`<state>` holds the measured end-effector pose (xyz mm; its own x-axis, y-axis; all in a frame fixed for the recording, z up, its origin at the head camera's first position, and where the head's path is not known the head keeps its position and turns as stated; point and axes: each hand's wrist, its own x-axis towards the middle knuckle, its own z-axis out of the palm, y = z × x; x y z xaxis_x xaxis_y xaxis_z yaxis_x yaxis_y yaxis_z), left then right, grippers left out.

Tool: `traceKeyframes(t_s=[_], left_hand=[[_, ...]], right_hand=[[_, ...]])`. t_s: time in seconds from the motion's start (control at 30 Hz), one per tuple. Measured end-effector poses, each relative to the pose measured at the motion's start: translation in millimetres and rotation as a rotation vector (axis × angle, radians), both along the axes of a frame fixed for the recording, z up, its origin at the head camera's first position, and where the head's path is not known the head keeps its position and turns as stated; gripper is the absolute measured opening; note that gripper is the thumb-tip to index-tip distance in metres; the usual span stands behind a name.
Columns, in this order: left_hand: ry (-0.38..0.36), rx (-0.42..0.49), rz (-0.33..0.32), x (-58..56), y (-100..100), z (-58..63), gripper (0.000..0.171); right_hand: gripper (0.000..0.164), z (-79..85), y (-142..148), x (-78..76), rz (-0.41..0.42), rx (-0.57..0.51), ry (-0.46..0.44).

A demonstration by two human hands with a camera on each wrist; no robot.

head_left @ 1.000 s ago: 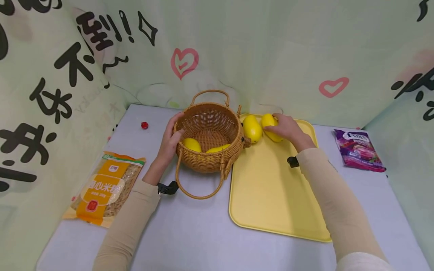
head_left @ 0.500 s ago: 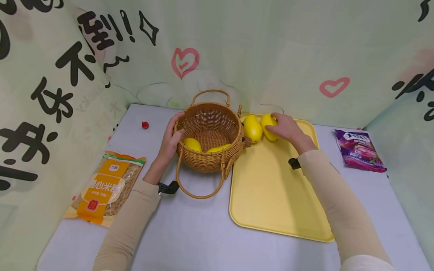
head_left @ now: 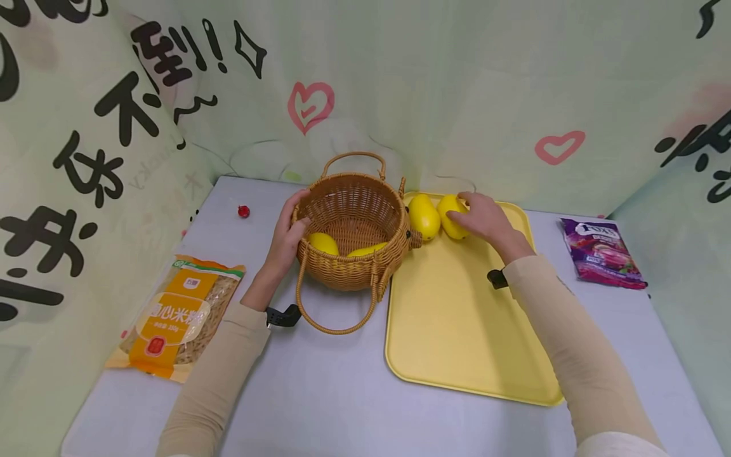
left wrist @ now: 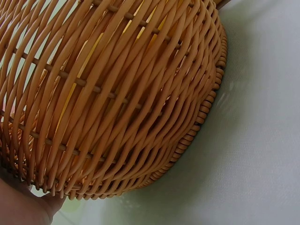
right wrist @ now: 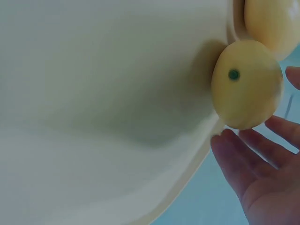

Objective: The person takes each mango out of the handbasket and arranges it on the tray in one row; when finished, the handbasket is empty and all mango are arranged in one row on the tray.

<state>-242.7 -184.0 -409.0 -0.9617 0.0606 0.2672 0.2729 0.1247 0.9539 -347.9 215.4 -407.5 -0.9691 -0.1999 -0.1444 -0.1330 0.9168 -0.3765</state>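
My left hand (head_left: 282, 235) grips the left rim of an open wicker basket (head_left: 348, 273), thumb over the edge. Two yellow fruits lie inside, a rounded one (head_left: 323, 244) and a longer one (head_left: 368, 249) partly hidden by the rim. On the yellow tray (head_left: 451, 330), my right hand (head_left: 485, 219) holds a yellow mango-shaped fruit (head_left: 451, 219) between thumb and fingers. A second such fruit (head_left: 424, 217) lies just left of it, close to the basket. The right wrist view shows the held fruit's green stem spot (right wrist: 234, 74), with the fingertips (right wrist: 248, 136) against its side.
An orange-and-clear food bag (head_left: 177, 317) lies at the left, a purple candy bag (head_left: 602, 252) at the right. A small red object (head_left: 243, 211) sits near the back left. One basket handle (head_left: 337, 331) hangs forward on the table; patterned curtain (head_left: 428, 95) walls surround it.
The fruit under my right hand has turned and shifted slightly, its near end swinging left toward the other fruit. My left hand and the basket have stayed put.
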Motion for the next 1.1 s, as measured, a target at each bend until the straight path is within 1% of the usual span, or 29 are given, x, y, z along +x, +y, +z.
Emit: traceKeyframes(t_s=[0.2, 0.37, 0.47, 0.6, 0.77, 0.87, 0.97, 1.1], left_hand=[[0.001, 0.008, -0.005, -0.3, 1.1, 0.0, 0.058], [-0.002, 0.007, -0.009, -0.5, 2.4, 0.1, 0.058], [-0.004, 0.001, -0.003, 0.0, 1.7, 0.0, 0.058], [-0.004, -0.001, 0.0, 0.9, 0.3, 1.0, 0.057], [-0.003, 0.001, 0.001, 1.5, -0.6, 1.3, 0.058], [-0.001, 0.002, 0.008, 1.5, -0.6, 0.3, 0.058], [0.003, 0.005, 0.002, 1.1, -0.6, -0.3, 0.058], [0.007, 0.004, -0.006, -0.2, -0.9, -0.9, 0.058]], right_hand=[[0.066, 2.5, 4.1, 1.7, 0.002, 0.045, 0.047], [0.061, 12.2, 9.4, 2.8, 0.056, 0.065, 0.056], [0.059, 22.1, 10.5, 3.8, 0.09, 0.065, 0.064], [0.056, 35.9, 9.3, 5.9, 0.113, 0.061, 0.086], [0.053, 54.0, 4.4, 7.3, 0.16, 0.038, 0.144], [0.051, 66.3, -2.1, 7.0, 0.203, 0.029, 0.17], [0.05, 80.0, -10.2, 8.3, 0.251, 0.032, 0.177], [0.048, 99.7, -22.2, 12.4, 0.335, 0.035, 0.187]])
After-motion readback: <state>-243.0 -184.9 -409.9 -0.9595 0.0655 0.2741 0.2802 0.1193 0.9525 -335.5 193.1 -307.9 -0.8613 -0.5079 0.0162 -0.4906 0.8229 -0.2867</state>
